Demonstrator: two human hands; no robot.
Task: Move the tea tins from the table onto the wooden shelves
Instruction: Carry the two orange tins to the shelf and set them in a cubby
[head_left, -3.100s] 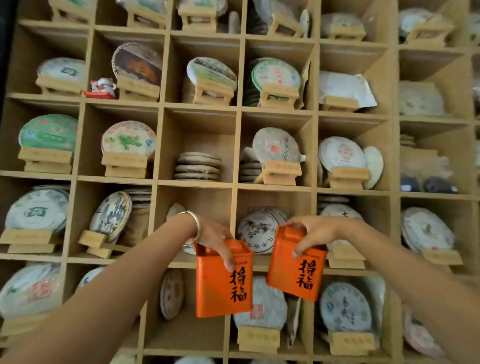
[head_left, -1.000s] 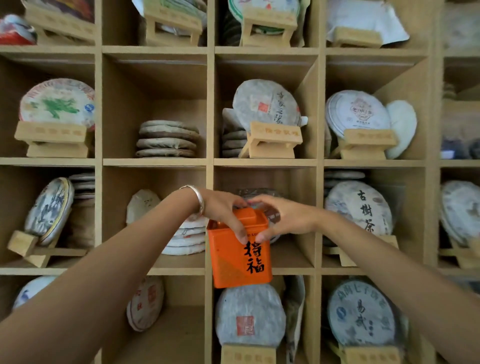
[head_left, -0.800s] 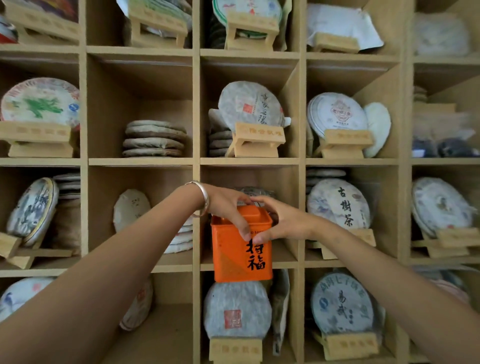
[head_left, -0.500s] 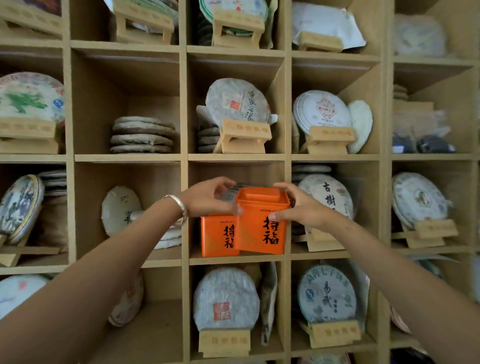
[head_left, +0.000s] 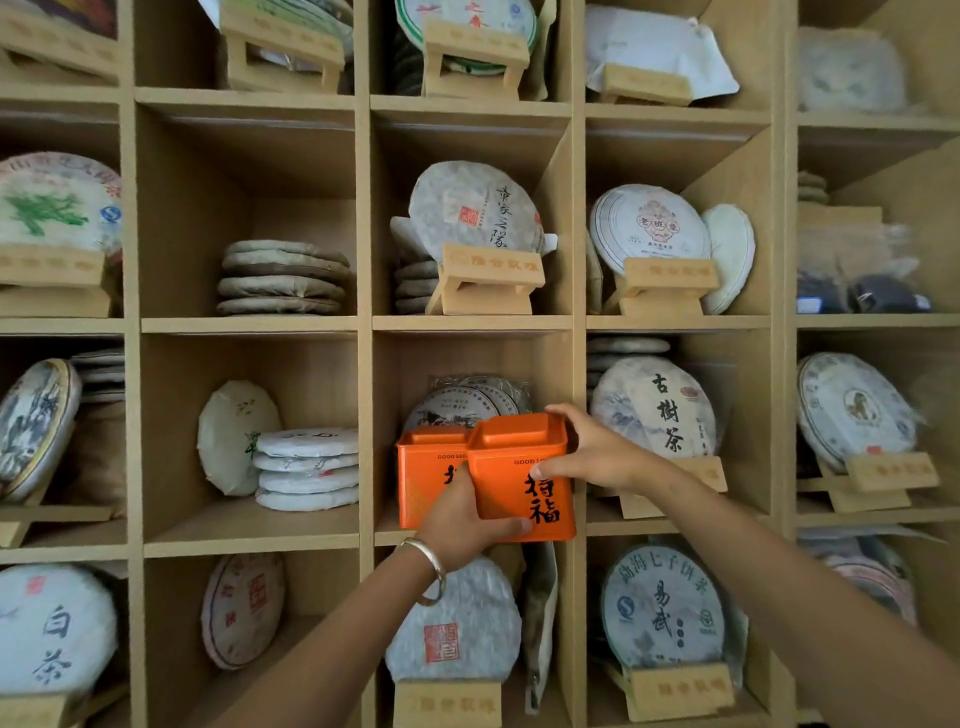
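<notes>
Two orange tea tins with black characters stand side by side in a middle cubby of the wooden shelves (head_left: 363, 332). The left tin (head_left: 423, 475) sits further back, partly hidden by my left hand. The right tin (head_left: 519, 467) stands nearer the shelf's front edge. My left hand (head_left: 465, 525), with a silver bangle on the wrist, grips the right tin's lower left corner from below. My right hand (head_left: 592, 452) grips its upper right side, thumb on the front face. Wrapped tea cakes (head_left: 462, 400) stand behind both tins.
Every cubby around holds round wrapped tea cakes, some on small wooden stands (head_left: 488, 280), some stacked flat (head_left: 306, 467). The cubby to the left has bare shelf in front of its stack. A paper pouch (head_left: 540, 618) hangs in the cubby below.
My left hand has dropped from the tins' tops to the right tin's lower front corner. The right tin has shifted right, next to the left tin. My right hand stays on it.
</notes>
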